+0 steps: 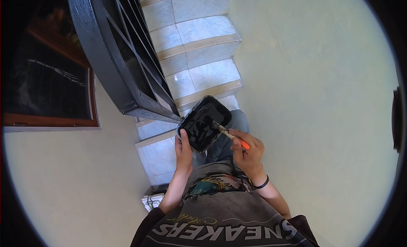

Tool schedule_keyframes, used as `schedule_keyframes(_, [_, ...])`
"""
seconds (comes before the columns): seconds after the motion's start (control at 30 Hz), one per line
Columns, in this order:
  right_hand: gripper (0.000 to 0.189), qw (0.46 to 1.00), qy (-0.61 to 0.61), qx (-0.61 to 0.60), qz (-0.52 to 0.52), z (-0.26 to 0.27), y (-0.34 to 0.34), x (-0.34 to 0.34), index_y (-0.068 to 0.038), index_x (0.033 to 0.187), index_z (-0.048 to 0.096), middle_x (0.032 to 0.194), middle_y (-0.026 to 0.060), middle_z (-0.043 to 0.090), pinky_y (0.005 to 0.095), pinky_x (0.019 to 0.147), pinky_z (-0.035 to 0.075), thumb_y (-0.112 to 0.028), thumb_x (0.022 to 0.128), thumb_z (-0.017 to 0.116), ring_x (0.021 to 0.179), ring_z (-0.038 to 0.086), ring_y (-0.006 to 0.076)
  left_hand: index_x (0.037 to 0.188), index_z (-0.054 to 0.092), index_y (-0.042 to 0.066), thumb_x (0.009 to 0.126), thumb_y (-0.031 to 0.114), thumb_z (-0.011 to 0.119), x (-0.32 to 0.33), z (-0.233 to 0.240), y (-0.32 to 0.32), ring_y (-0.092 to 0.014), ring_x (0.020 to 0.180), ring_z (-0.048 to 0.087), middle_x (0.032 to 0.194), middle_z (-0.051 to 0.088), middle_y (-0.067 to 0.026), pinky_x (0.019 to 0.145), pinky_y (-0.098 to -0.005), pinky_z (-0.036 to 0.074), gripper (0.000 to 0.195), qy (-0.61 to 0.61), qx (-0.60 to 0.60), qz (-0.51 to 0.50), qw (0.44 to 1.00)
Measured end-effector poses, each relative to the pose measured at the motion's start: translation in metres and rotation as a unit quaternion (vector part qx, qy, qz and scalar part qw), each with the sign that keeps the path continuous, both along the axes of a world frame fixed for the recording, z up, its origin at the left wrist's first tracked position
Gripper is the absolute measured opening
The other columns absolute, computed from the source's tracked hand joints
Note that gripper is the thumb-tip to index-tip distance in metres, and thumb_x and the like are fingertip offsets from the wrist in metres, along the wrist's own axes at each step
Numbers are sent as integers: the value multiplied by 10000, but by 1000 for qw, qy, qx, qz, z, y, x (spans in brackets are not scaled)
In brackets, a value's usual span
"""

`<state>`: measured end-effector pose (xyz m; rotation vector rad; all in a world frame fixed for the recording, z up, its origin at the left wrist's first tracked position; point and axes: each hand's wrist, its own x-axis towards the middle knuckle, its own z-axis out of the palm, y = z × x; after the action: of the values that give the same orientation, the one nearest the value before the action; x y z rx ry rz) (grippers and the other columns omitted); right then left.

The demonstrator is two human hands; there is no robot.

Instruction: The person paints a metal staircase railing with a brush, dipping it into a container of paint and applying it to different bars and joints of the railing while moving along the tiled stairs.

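Note:
My left hand (pixel 184 151) grips the near left rim of a black plastic tub (pixel 204 110), thumb over the edge and the other fingers hidden beneath. Black paint (pixel 198 127) lies wet inside, with streaks and lumps on its surface. Between the thumb and fingers of my right hand (pixel 249 148) is a paintbrush (pixel 229 134) with a wooden handle and an orange end. Its paint-caked bristles point down into the right side of the tub. Dark specks mark the fingers of my right hand.
Tiled stairs (pixel 208 72) run up ahead. On their left stands a dark metal railing (pixel 109 56), its lower corner close to the tub. A pale wall (pixel 311 88) flanks the right side. At left is a wood-framed window (pixel 51 119). Behind my left arm sits a white bundle (pixel 151 201).

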<state>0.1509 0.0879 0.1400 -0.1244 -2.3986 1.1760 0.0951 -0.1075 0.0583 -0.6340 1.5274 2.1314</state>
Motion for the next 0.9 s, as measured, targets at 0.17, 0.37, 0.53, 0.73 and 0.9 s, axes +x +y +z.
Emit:
schedule_keyframes(0.17, [139, 995, -89, -43, 2, -12, 18, -20, -30, 1075, 727, 970, 107, 778, 368, 685, 585, -89, 950, 738, 746, 736, 290, 1453, 513, -3, 1116, 540, 483, -8, -24, 5, -147, 1261, 564, 1395, 625, -93, 1092, -304, 423, 640, 2, -59, 5, 998])
schedule_keyframes(0.37, [228, 993, 15, 48, 109, -37, 52, -64, -44, 1114, 729, 948, 80, 769, 356, 616, 545, -117, 907, 793, 699, 708, 255, 1462, 522, -27, 1122, 539, 463, -20, -51, 33, -162, 1247, 576, 1384, 641, -117, 1093, -303, 425, 664, -48, -93, 6, 995])
schedule_keyframes(0.53, [221, 984, -80, 46, 155, -59, 68, -70, -34, 1106, 713, 987, 81, 776, 339, 640, 559, -149, 928, 776, 742, 728, 248, 1432, 548, -37, 1125, 545, 445, -23, -74, 58, -170, 1210, 599, 1337, 665, -120, 1063, -316, 453, 665, -74, -97, 39, 992])
schedule_keyframes(0.73, [248, 982, -20, 63, 179, -56, 94, -87, -45, 1115, 713, 981, 71, 774, 336, 610, 534, -188, 927, 791, 730, 724, 249, 1427, 556, -52, 1121, 567, 434, -30, -78, 74, -174, 1217, 602, 1324, 675, -126, 1090, -322, 436, 700, -60, -53, 64, 995])
schedule_keyframes(0.9, [264, 983, 13, 68, 169, -30, 70, -72, -48, 1084, 720, 993, 47, 771, 325, 598, 544, -157, 875, 839, 713, 716, 206, 1441, 550, -50, 1119, 570, 438, -19, -43, 69, -174, 1256, 582, 1345, 664, -122, 1119, -329, 413, 707, -1, -52, 85, 995])
